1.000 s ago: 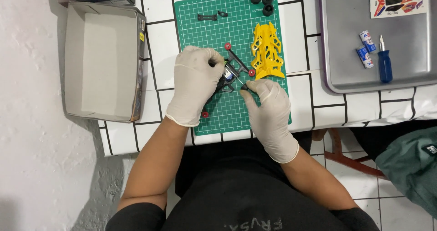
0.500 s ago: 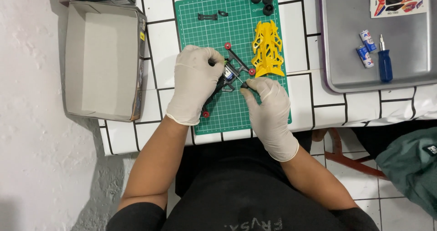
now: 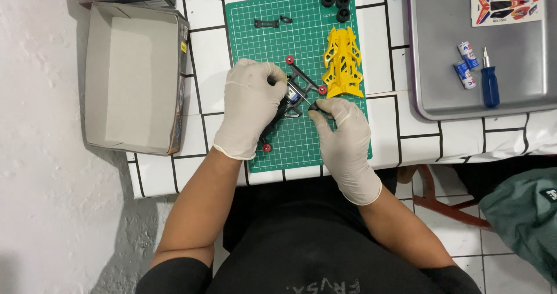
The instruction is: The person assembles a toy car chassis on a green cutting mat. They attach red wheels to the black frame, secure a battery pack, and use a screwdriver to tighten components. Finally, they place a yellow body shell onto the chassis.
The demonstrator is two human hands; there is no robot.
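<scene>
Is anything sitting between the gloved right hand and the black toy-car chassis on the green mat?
Nothing visible: the right hand reaches the black toy-car chassis directly, while the left hand grips it.

Three black tyres, seemingly two batteries
</scene>
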